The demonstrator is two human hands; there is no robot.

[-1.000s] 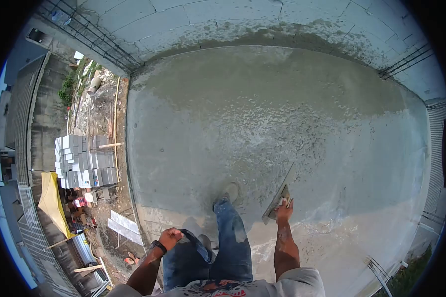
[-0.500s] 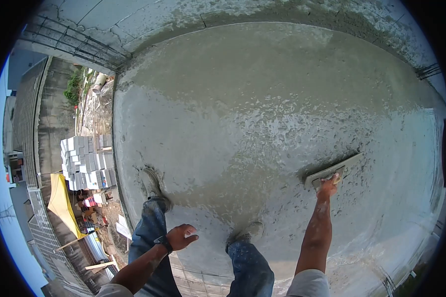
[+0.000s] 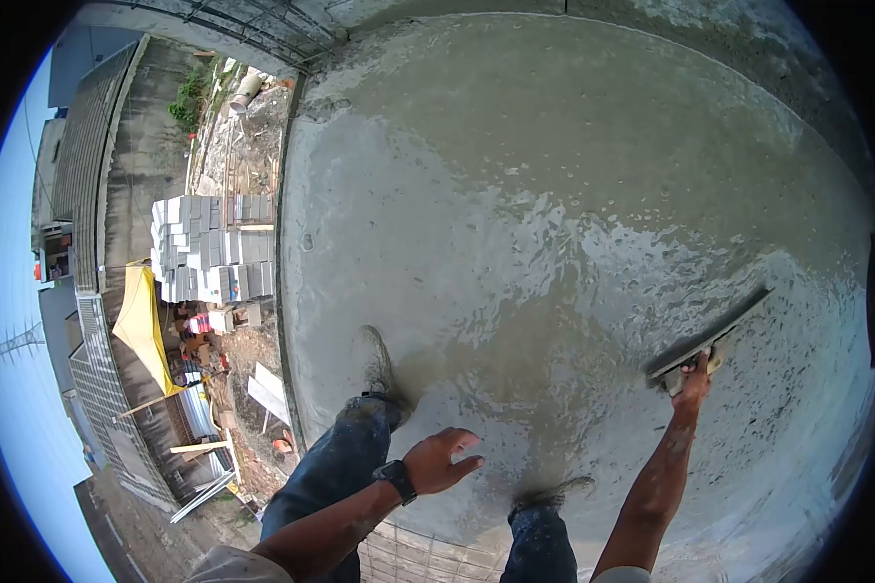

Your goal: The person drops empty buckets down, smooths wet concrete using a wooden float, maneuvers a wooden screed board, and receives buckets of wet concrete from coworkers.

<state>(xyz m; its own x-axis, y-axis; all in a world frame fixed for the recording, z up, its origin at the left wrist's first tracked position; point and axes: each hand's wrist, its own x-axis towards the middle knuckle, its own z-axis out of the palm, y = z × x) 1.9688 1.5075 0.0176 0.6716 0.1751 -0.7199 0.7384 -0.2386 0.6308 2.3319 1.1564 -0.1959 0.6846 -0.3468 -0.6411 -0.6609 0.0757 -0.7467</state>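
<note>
— Largest first: what?
— Wet concrete, spread near to far, glossy toward the middle.
— And at left?
— Stacked blocks, set beyond the slab's edge, probably to stay off the wet surface.
— Why such a wide stance?
— Jean-clad legs planted well apart, likely for balance while leaning over.
— The trowel?
— Out at right, blade slanting away; hard to tell whether touching the concrete. Clamped by its handle in the right hand, behind the blade, arm stretched, presumably for reach.
— The left hand?
— Well apart from the right, fingers loosely parted, holding nothing; perhaps raised as counterbalance.
— Smallest?
— Dark watch, strapped round the left wrist, clear of the wet.
</note>
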